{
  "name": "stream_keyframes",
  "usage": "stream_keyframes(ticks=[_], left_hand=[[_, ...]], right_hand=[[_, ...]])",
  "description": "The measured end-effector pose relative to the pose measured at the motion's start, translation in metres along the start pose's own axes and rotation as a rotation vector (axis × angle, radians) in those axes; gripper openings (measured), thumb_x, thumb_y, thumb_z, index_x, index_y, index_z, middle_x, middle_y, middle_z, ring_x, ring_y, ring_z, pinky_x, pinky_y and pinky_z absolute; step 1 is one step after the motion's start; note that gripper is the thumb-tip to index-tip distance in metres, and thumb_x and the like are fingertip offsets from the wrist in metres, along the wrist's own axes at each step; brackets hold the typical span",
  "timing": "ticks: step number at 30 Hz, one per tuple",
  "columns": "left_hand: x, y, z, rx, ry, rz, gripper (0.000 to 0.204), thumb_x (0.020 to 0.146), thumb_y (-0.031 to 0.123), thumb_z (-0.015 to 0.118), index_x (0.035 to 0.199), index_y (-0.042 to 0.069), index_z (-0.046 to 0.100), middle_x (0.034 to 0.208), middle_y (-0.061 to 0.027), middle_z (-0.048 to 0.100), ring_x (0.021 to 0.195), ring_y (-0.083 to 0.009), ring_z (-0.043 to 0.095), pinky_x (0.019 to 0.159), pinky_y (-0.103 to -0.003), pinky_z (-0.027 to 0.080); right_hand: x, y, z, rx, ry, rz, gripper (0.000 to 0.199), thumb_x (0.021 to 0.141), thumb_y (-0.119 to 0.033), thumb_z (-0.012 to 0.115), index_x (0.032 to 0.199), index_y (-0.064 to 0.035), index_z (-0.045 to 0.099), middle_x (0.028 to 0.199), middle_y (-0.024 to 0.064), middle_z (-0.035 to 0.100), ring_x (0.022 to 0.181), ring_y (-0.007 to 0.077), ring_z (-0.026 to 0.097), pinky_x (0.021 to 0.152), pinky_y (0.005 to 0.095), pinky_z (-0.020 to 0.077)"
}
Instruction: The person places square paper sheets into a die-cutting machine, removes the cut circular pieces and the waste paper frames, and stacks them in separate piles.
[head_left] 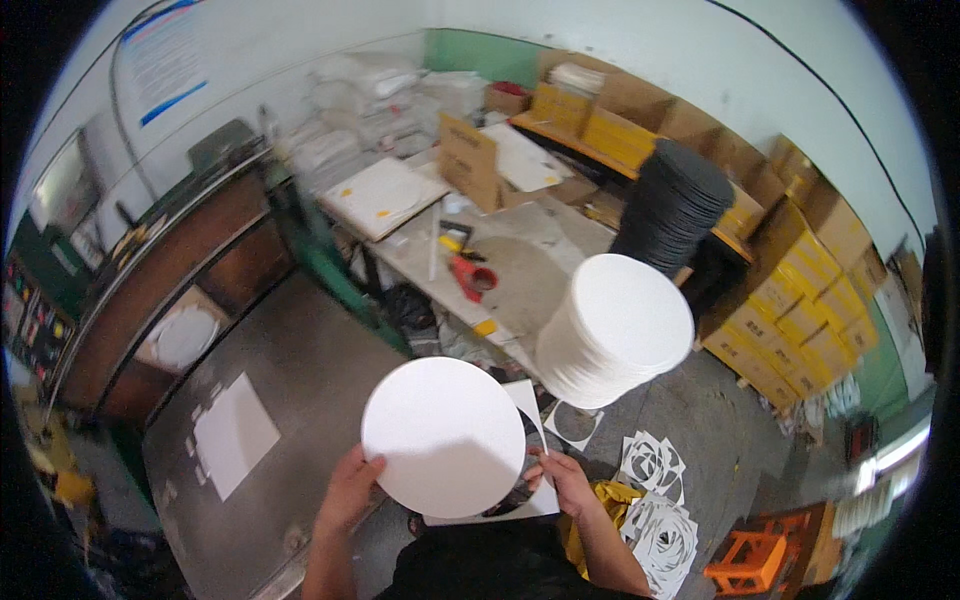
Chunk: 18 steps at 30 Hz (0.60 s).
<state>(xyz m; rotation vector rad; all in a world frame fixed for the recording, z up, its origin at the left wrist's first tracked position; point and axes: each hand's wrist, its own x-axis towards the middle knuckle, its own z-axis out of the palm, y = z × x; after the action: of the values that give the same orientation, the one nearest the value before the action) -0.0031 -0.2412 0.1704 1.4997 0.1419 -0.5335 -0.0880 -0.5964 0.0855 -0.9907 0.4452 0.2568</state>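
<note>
My left hand (352, 485) pinches the left edge of a round white disc (443, 430) held in front of my body. In my right hand (565, 482) is the edge strip of a white sheet with a round hole (543, 502), partly hidden behind the disc. Just ahead and to the right rises a tall stack of white discs (635, 315). Behind that stands a stack of black discs (675, 200).
A worktable (520, 250) ahead carries a red tape dispenser (472, 278) and white sheets. On the metal machine bed (310, 350) at left lies a white sheet (235, 437). Cut-out scraps (660, 545) and an orange stool (748, 560) are at right, before yellow-taped cartons (790, 300).
</note>
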Motion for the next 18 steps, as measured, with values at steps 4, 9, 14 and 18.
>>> stream_keyframes(ticks=[4,9,14,18], left_hand=[[0.052,0.061,0.076,-0.279,-0.173,0.120,0.046,0.097,0.019,0.047,0.136,-0.004,0.041,0.117,-0.0132,0.060,0.102,-0.0218,0.059,0.086,-0.035,0.048],[0.139,0.113,0.213,-0.348,-0.553,0.214,0.044,0.101,0.017,0.044,0.140,-0.002,0.037,0.131,-0.0158,0.053,0.117,-0.0256,0.056,0.094,-0.043,0.050],[0.178,0.138,0.313,-0.219,-0.601,0.064,0.037,0.102,0.019,0.043,0.133,0.000,0.043,0.122,-0.0157,0.059,0.107,-0.0266,0.062,0.089,-0.042,0.054],[0.190,0.131,0.338,-0.128,-0.521,-0.073,0.037,0.102,0.019,0.043,0.132,-0.002,0.042,0.120,-0.0184,0.059,0.107,-0.0292,0.063,0.092,-0.044,0.054]], right_hand=[[-0.059,-0.013,-0.122,-0.090,0.303,-0.092,0.034,0.096,-0.017,0.052,0.122,0.0054,0.053,0.081,0.0116,0.068,0.064,0.0154,0.062,0.059,0.0272,0.0505],[-0.147,-0.049,-0.225,-0.340,0.832,-0.317,0.029,0.095,-0.016,0.049,0.115,0.0047,0.057,0.074,0.0127,0.066,0.056,0.0145,0.061,0.052,0.0257,0.0488],[-0.205,-0.031,-0.321,-1.098,1.540,-0.042,0.019,0.094,-0.020,0.051,0.100,-0.0034,0.059,0.076,0.0184,0.067,0.065,0.0288,0.067,0.055,0.0420,0.0509],[-0.210,0.034,-0.380,-1.248,1.729,0.243,0.033,0.091,-0.018,0.053,0.119,-0.0013,0.053,0.087,0.0191,0.067,0.085,0.0354,0.066,0.072,0.0475,0.0515]])
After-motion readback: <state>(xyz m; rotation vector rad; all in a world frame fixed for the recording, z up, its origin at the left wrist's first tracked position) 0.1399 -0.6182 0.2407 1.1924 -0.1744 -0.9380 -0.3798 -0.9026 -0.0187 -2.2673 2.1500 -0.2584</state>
